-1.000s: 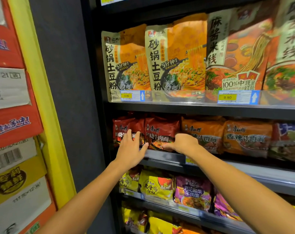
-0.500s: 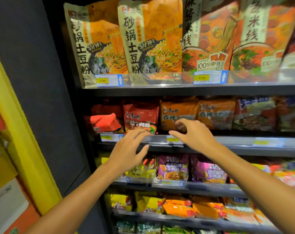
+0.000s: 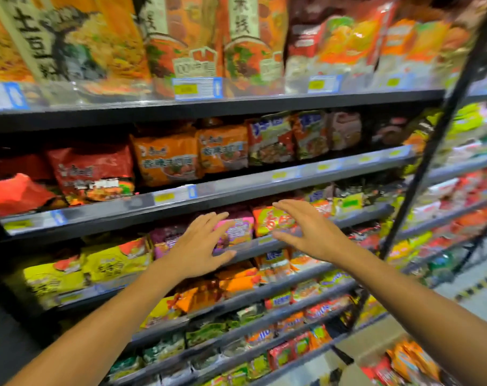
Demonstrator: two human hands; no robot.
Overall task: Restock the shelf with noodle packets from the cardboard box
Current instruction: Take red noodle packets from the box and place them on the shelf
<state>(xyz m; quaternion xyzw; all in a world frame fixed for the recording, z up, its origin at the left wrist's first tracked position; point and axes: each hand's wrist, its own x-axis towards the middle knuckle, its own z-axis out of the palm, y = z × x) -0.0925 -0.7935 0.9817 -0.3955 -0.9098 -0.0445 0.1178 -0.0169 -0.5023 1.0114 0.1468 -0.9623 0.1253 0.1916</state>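
Spreading wide and holding nothing, the fingers (image 3: 220, 218) of the left hand (image 3: 197, 246) hover in front of a pink packet (image 3: 238, 229) at frame centre, while the right hand (image 3: 310, 232) is just as open and empty beside an orange-green packet (image 3: 273, 220). Can't tell if either palm actually touches the wrappers, it's all pretty blurred.

Both hands look free to me, so I'd guess the next thing is going for more stock. The cardboard box (image 3: 376, 355) sits down in the lower right corner with packets (image 3: 409, 360) poking out. If it were me, I'd grab a couple by the flat faces, not the crimped ends, and slide them in upright behind the front row so the labels face out.

Counts: two hands, one box. On the shelf (image 3: 236, 190) above the hands I can make out a red packet (image 3: 93, 171), two orange ones, then roughly three more going right. Everything lower down is too smeared to count.
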